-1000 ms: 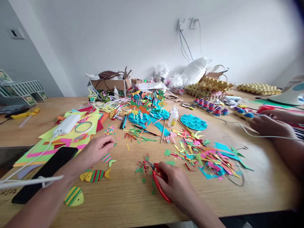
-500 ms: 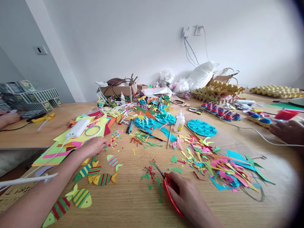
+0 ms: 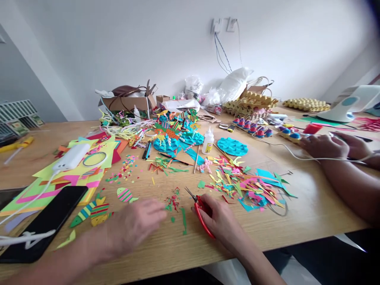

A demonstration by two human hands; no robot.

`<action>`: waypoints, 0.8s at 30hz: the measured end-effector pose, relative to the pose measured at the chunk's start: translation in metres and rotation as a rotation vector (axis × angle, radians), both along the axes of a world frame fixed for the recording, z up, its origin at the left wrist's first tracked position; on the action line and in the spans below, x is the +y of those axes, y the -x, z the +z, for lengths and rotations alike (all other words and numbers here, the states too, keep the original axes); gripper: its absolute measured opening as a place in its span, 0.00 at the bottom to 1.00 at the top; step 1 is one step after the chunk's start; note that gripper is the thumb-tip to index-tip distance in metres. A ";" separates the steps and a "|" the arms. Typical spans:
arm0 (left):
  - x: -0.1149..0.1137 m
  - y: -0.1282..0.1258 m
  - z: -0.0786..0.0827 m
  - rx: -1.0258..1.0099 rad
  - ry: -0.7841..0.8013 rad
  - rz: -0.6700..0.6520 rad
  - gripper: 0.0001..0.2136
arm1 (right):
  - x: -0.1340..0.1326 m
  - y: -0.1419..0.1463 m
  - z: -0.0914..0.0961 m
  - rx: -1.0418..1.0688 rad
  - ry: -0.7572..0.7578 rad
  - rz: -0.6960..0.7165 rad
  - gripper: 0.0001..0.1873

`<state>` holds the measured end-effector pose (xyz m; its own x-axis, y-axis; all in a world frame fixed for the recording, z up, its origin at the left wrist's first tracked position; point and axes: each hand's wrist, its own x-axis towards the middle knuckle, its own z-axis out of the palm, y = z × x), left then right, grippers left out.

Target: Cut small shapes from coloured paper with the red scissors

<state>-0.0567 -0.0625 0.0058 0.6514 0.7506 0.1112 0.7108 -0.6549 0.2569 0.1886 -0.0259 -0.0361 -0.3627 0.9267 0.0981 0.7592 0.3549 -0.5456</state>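
My right hand [image 3: 218, 217] is closed round the red handles of small scissors [image 3: 203, 215], whose narrow blades are slightly apart and point to the far left. My left hand [image 3: 139, 221] hovers over the near table, blurred by motion, so its grip is unclear. Between the two hands lie tiny red and green paper scraps [image 3: 172, 202] and a thin green paper strip [image 3: 184, 221]. Near the left hand are striped paper fish: a pink and green one [image 3: 126, 194] beyond it and a blue and yellow one [image 3: 84, 213] to its left. My left forearm hides others.
A black phone [image 3: 50, 221] and a white power strip [image 3: 73, 156] on coloured paper lie at left. Ahead stand a glue bottle [image 3: 208, 141] and blue egg-carton pieces [image 3: 232, 146]. Colourful paper offcuts [image 3: 252, 190] are heaped at right, near another person's hands [image 3: 326, 146].
My left hand has moved right and nearer, from the small confetti to beside the scraps. The right hand keeps the scissors. The view has turned right, showing more of the other person's arms.
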 end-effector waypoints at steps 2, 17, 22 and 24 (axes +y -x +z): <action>-0.017 -0.023 0.000 0.080 0.056 -0.187 0.17 | -0.001 -0.002 0.001 0.016 -0.015 -0.014 0.13; 0.031 -0.005 -0.035 0.180 0.028 -0.100 0.22 | -0.013 -0.014 -0.001 0.223 -0.080 -0.098 0.13; 0.016 -0.002 -0.019 0.123 0.085 -0.147 0.17 | -0.016 -0.019 0.001 0.214 -0.035 -0.101 0.12; 0.007 -0.003 -0.020 0.134 0.121 -0.196 0.19 | -0.017 -0.020 0.001 0.202 -0.024 -0.102 0.12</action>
<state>-0.0542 -0.0555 -0.0140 0.7887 0.6109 -0.0689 0.6061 -0.7538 0.2538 0.2088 -0.0430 -0.0356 -0.2378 0.9542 0.1813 0.6682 0.2962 -0.6825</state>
